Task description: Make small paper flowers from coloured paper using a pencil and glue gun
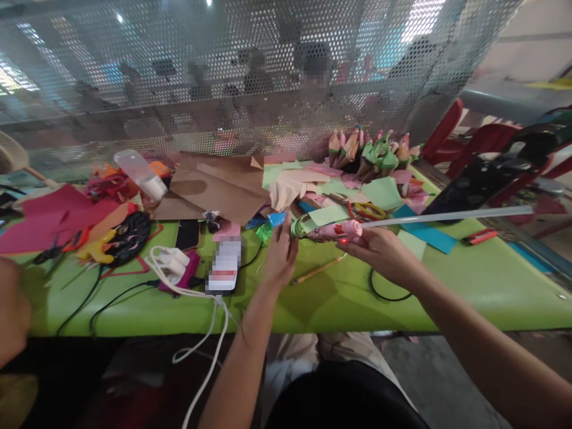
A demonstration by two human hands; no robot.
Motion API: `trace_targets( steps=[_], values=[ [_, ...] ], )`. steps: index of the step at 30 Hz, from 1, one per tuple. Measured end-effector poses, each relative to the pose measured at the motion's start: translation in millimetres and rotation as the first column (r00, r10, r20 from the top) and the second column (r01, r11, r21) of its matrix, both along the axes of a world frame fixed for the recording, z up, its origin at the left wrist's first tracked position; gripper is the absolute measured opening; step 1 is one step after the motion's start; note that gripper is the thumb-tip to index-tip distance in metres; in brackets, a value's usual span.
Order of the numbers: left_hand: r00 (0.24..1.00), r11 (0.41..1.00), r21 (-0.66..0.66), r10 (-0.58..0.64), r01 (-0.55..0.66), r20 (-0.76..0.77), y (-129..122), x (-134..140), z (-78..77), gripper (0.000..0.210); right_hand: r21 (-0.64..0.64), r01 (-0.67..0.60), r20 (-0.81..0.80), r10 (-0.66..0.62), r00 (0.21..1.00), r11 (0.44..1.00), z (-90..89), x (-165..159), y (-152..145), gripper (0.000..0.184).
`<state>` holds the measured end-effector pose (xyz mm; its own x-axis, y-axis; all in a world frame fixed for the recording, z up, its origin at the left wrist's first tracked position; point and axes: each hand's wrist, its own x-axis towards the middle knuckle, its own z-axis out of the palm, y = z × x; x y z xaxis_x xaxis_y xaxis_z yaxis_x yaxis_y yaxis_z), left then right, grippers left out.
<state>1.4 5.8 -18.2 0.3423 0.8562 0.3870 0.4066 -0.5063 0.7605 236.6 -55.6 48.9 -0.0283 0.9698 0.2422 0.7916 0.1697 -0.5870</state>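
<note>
Ahead of me, my right hand (379, 253) is closed around a pinkish glue gun (333, 231), whose small red light glows by the fingers. A long translucent glue stick (447, 218) juts from its back end to the right. My left hand (282, 253) pinches a rolled light-green paper piece (298, 227), close to the gun's front end. The nozzle tip is hard to make out there. A glossy blue piece (277, 219) and a bright green crinkled piece (263, 233) lie beside the left fingers. Below the hands, a pencil (318, 270) rests on the green tabletop (330, 304).
Paper-wrapped cones (379, 152) stand at the back right before a perforated metal screen (223, 95). Brown paper (214, 185) and coloured sheets cover the back. A phone (226, 265), white cables (218, 316) and a black cord loop (388, 295) lie nearer. A person's arm (13, 310) shows at left.
</note>
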Motion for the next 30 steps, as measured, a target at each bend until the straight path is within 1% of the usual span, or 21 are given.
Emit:
trace_targets(
  steps=[3, 5, 9, 11, 12, 15, 18, 19, 21, 22, 23, 24, 25, 26, 27, 28, 29, 30],
  values=[
    [1.000, 1.000, 0.029, 0.007, -0.007, 0.003, 1, -1, -0.6, 0.061, -0.016, 0.039, -0.068, -0.040, 0.997, 0.999, -2.2, 6, 0, 0.061],
    [1.000, 0.999, 0.037, 0.000, -0.001, 0.013, 1, -2, -0.6, 0.061, -0.065, 0.067, -0.154, -0.076, 0.985, 0.996, -7.1, 13, 2, 0.062],
    [0.999, 0.999, 0.027, -0.021, 0.019, 0.045, -1, -3, -0.5, 0.061, -0.219, 0.085, -0.354, -0.160, 0.921, 0.972, -23.6, 30, 11, 0.072],
    [0.999, 1.000, 0.023, -0.019, 0.018, 0.046, -1, -3, -0.7, 0.061, -0.243, 0.109, -0.385, -0.199, 0.901, 0.964, -32.7, 38, 17, 0.074],
    [0.999, 1.000, 0.022, -0.018, 0.017, 0.043, -1, -3, -0.9, 0.060, -0.240, 0.129, -0.374, -0.215, 0.902, 0.962, -36.9, 42, 19, 0.073],
    [0.999, 1.000, 0.017, -0.025, 0.024, 0.033, -1, -4, -1.7, 0.060, -0.214, 0.187, -0.263, -0.241, 0.934, 0.959, -46.9, 50, 25, 0.064],
    [0.999, 1.000, 0.021, -0.022, 0.021, 0.034, 1, -4, -2.6, 0.061, -0.151, 0.216, -0.038, -0.224, 0.974, 0.965, -52.2, 56, 27, 0.048],
    [0.999, 1.000, 0.020, -0.015, 0.014, 0.033, 1, -4, -2.8, 0.061, -0.103, 0.240, 0.054, -0.235, 0.970, 0.965, -52.7, 57, 26, 0.043],
    [1.000, 1.000, 0.018, -0.007, 0.006, 0.024, 1, -4, -2.7, 0.062, 0.028, 0.298, 0.229, -0.296, 0.927, 0.954, -51.4, 58, 22, 0.036],
    [1.000, 1.000, 0.019, -0.009, 0.009, 0.019, 2, -4, -2.4, 0.062, 0.097, 0.311, 0.291, -0.326, 0.900, 0.946, -49.8, 57, 19, 0.034],
    [1.000, 1.000, 0.021, -0.015, 0.014, 0.016, 2, -4, -2.0, 0.062, 0.157, 0.297, 0.333, -0.333, 0.882, 0.942, -47.6, 55, 15, 0.031],
    [1.000, 0.999, 0.025, -0.021, 0.021, 0.015, 2, -4, -1.6, 0.061, 0.198, 0.249, 0.364, -0.307, 0.880, 0.948, -45.2, 51, 12, 0.027],
    [1.000, 0.999, 0.028, -0.026, 0.025, 0.016, 2, -4, -1.2, 0.061, 0.213, 0.167, 0.382, -0.239, 0.893, 0.963, -42.8, 45, 9, 0.022],
    [0.999, 0.999, 0.030, -0.028, 0.028, 0.016, 2, -5, -0.9, 0.061, 0.204, 0.056, 0.392, -0.134, 0.910, 0.977, -40.6, 37, 7, 0.017],
    [0.999, 0.999, 0.030, -0.029, 0.028, 0.016, 2, -5, -0.7, 0.061, 0.172, -0.071, 0.392, -0.002, 0.920, 0.983, -38.9, 28, 5, 0.016],
    [0.999, 0.999, 0.030, -0.028, 0.028, 0.014, 2, -5, -0.6, 0.061, 0.119, -0.202, 0.376, 0.144, 0.915, 0.972, -37.6, 18, 4, 0.016],
    [1.000, 0.999, 0.030, -0.028, 0.028, 0.011, 3, -5, -0.6, 0.061, 0.068, -0.307, 0.356, 0.264, 0.896, 0.949, -36.7, 8, 4, 0.017],
    [1.000, 0.999, 0.030, -0.029, 0.029, 0.006, 3, -5, -0.7, 0.061, 0.010, -0.374, 0.358, 0.346, 0.867, 0.927, -36.1, -3, 4, 0.020]
  ],
)
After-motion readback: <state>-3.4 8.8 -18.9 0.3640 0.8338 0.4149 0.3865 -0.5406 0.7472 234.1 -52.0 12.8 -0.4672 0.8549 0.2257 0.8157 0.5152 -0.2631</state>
